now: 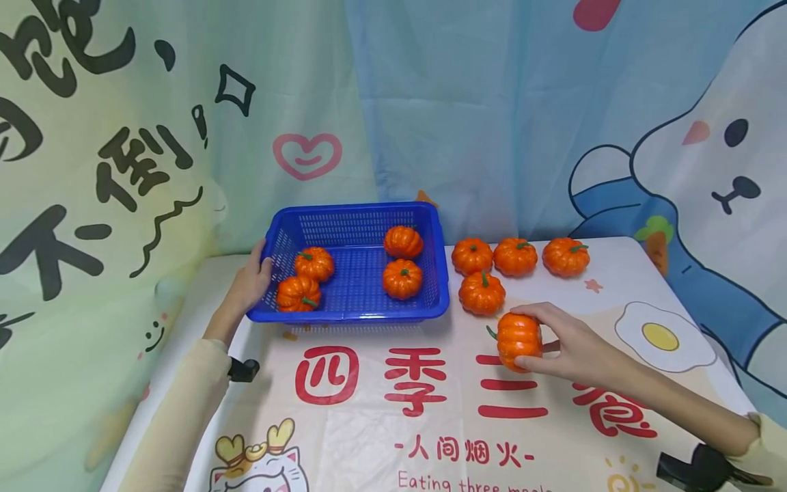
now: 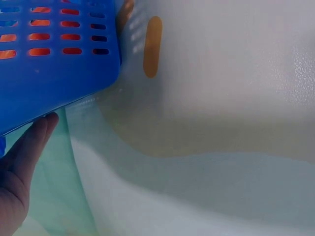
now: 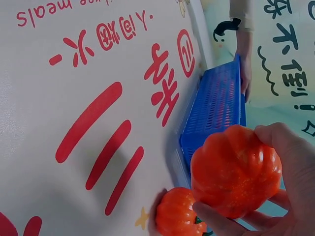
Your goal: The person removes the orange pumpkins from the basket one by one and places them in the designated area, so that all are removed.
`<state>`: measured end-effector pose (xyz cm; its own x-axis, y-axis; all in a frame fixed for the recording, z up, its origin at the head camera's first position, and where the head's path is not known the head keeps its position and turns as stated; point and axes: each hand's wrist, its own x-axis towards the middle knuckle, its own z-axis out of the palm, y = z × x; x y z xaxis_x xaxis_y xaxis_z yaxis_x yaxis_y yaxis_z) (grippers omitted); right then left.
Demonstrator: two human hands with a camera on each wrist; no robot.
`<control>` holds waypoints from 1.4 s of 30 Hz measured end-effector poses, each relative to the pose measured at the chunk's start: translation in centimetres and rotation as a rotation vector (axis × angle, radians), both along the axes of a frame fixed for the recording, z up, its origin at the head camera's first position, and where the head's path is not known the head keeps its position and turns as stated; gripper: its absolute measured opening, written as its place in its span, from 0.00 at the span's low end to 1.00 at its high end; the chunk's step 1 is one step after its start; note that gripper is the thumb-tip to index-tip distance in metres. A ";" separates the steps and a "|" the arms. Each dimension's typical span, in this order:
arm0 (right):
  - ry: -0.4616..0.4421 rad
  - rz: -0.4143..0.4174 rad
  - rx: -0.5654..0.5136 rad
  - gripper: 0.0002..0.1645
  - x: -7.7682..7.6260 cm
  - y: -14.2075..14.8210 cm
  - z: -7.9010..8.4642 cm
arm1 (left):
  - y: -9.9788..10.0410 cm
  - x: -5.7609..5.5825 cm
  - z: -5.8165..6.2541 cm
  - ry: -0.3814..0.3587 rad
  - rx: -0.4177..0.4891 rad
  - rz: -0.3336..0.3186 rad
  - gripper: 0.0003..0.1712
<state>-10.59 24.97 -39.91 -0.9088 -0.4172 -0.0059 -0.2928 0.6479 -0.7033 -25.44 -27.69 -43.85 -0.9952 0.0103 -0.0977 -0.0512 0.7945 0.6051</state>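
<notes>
My right hand point(image 1: 572, 345) holds a small orange pumpkin point(image 1: 519, 340) above the table, thumb on one side and fingers on the other. Its green stem points left in the head view. In the right wrist view the pumpkin point(image 3: 236, 172) shows its ribbed side. A blue plastic basket point(image 1: 350, 317) stands at the back left with several pumpkins inside, including one near its right wall point(image 1: 402, 279). Against the basket's left side rests my left hand point(image 1: 249, 281). In the left wrist view its fingers point(image 2: 37, 140) lie straight along the basket's outer edge.
Right of the basket sit several more pumpkins, one nearest the front point(image 1: 482, 294) and one farther right point(image 1: 566, 257). A printed cloth point(image 1: 369, 424) with red characters covers the table. Behind hangs a cartoon curtain point(image 1: 430, 123).
</notes>
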 end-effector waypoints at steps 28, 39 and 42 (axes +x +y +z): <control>0.134 -0.176 0.131 0.44 -5.7 2.5 -1.9 | -0.4 0.2 0.1 -0.013 0.012 0.008 0.34; 0.080 -0.261 0.222 0.45 -8.0 4.7 -2.0 | 0.0 0.2 0.1 -0.006 0.019 -0.002 0.34; 0.078 -0.265 0.225 0.46 -7.7 4.9 -1.8 | 0.0 0.2 0.3 -0.013 0.018 -0.003 0.35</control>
<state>-18.32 29.90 -41.69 -0.9867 -0.1628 0.0027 -0.1408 0.8448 -0.5163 -25.21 -27.70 -43.54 -0.9938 0.0148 -0.1104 -0.0571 0.7834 0.6189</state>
